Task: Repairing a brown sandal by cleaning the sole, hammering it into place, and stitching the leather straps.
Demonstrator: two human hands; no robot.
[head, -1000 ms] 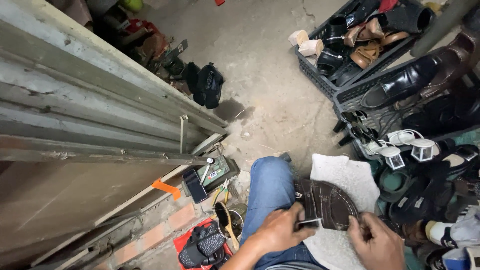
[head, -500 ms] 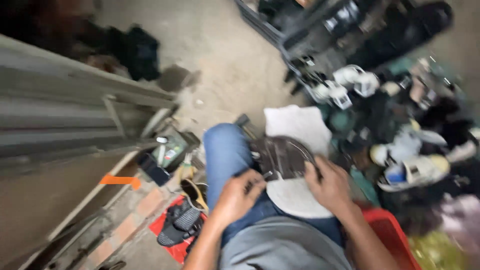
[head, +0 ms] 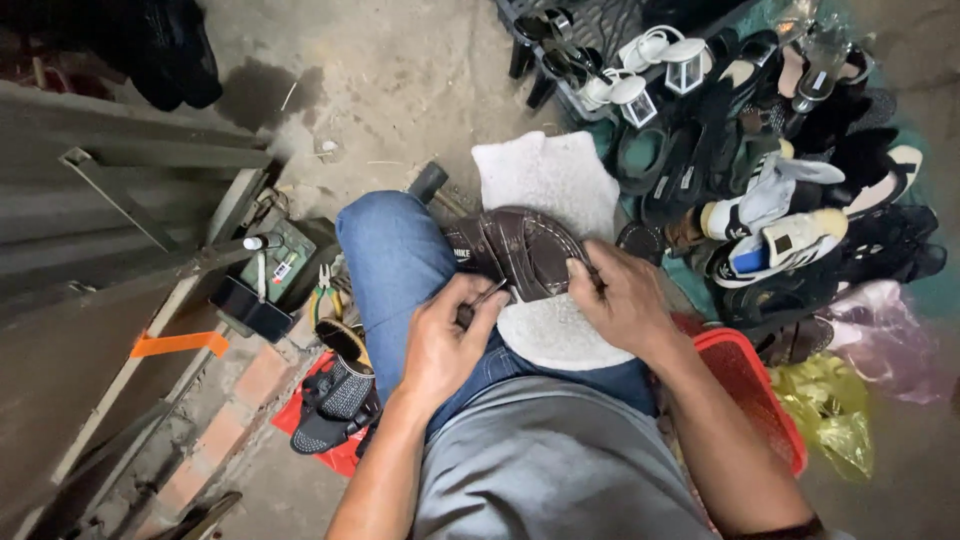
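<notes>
At the far left, grey metal shutter rails [head: 110,180] are seen, with an orange strip [head: 178,344] fixed low on the frame. Just right of them a small green device [head: 288,262] is set on the ground, and below it a dark sandal [head: 335,405] is laid on a red sheet [head: 345,455] by the brick edge. The left hand [head: 445,345] is closed in a narrow pinch on a thin metal tool [head: 490,294], whose tip is held against the near edge of the brown leather sandal [head: 525,255]. The sandal is rested on a white fleece pad [head: 545,175] spread over the lap, beside the blue-jeaned knee [head: 390,250]. The right hand [head: 625,300] is pressed on the sandal's right edge, fingers curled over it in a grip. A red basket [head: 755,385] is seen under the right forearm, and a heap of assorted shoes [head: 790,200] is piled at the right.
</notes>
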